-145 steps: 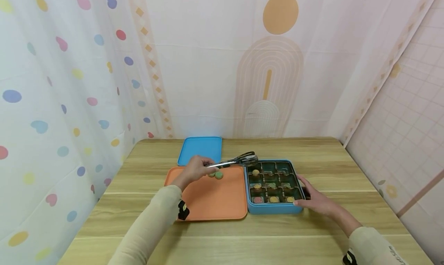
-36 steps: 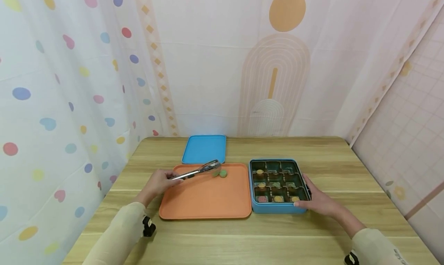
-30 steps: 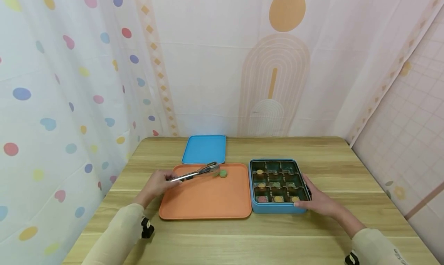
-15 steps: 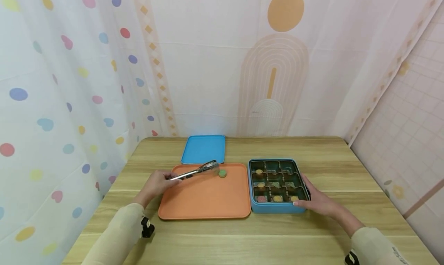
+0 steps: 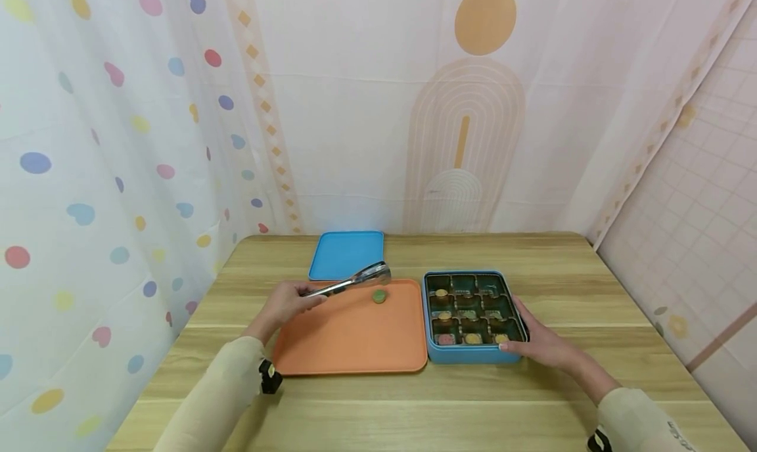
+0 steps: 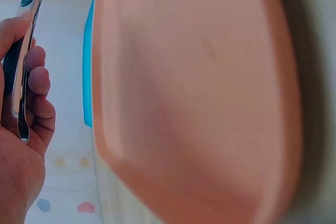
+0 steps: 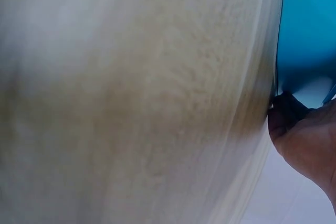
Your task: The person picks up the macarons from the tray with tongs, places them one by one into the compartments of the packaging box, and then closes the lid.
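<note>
My left hand (image 5: 288, 302) grips metal tongs (image 5: 355, 282) by the handle, their wire head pointing right over the back of the orange tray (image 5: 355, 347). In the left wrist view, the fingers (image 6: 39, 80) curl round the tongs' handle. I cannot tell what the tongs' head holds. Below it, a small round green cookie (image 5: 379, 296) lies on the tray. My right hand (image 5: 544, 342) holds the right front corner of the square blue box (image 5: 473, 354), thumb on the front rim and fingers along the side. Several small round cookies sit in the box's dark divided insert (image 5: 464, 284).
A flat blue lid (image 5: 347, 253) lies behind the tray. The wooden table (image 5: 378, 412) ends at a hanging curtain (image 5: 343, 110) at the back. Tray and box stand side by side, nearly touching.
The tongs reached from the box back to the tray, lowered over one of two green cookies, and now have risen rightward. One green cookie shows on the tray. The right hand stays on the box.
</note>
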Tool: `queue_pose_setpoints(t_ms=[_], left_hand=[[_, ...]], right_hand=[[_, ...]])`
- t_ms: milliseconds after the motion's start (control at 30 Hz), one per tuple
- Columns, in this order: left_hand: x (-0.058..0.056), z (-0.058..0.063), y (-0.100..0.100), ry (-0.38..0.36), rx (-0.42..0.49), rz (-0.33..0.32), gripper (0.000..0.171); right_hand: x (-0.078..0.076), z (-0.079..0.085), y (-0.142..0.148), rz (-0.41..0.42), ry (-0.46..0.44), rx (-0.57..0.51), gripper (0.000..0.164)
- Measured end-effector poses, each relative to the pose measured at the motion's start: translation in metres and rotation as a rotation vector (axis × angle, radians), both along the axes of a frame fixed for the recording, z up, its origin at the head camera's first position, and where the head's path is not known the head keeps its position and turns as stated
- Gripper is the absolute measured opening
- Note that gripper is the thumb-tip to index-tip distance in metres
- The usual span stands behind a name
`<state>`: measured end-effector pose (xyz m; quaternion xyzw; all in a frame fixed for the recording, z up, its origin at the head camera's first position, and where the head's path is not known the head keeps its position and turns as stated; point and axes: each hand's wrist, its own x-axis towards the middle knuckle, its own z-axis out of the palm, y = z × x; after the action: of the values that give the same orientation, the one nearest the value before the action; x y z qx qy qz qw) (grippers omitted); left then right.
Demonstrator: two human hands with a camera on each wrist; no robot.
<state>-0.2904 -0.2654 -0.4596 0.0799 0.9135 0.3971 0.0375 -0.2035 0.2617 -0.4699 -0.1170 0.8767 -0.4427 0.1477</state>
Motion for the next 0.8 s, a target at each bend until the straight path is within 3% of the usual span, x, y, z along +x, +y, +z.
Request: queue_pose_setpoints(t_ms=[233,467,800], left_hand=[[-0.006,0.006,0.021,0.02,0.026,-0.041,0.028],[-0.011,0.01,0.042,-0.006,0.062,-0.045,0.025],[-0.017,0.011,0.078,0.0,0.109,-0.13,0.021]], right_hand=[[0.001,0.0,0.0,-0.01,0.01,-0.012,0.11],[0.001,-0.001,0.001,-0.009,0.012,-0.001,0.109],[-0.001,-0.001,0.001,-0.009,0.008,0.022,0.11]])
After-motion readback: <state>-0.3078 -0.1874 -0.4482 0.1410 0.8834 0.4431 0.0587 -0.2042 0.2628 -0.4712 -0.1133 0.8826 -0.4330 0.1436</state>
